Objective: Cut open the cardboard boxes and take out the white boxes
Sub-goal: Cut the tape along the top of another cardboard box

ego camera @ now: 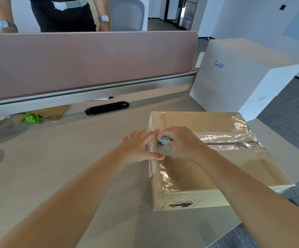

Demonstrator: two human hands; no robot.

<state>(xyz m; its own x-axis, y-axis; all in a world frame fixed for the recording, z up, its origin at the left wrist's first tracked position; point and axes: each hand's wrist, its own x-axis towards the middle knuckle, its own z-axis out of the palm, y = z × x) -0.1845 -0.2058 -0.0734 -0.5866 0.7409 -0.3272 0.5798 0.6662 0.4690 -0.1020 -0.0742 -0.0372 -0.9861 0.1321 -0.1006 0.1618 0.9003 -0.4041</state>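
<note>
Fingers of the left hand (139, 147) lie straight against the cardboard box (207, 163) edge; the right hand (178, 142) grips a blue cutter (165, 140).

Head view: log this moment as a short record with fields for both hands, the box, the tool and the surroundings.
left hand: open left hand, fingers straight, braced on the box's left edge
right hand: right hand grips a small blue cutter at the tape seam
box: brown cardboard box sealed with clear shiny tape, flaps closed
seam: uncut
behind: tall white box with blue handwriting
desk: beige wooden desk; green wrapper near the divider
</note>
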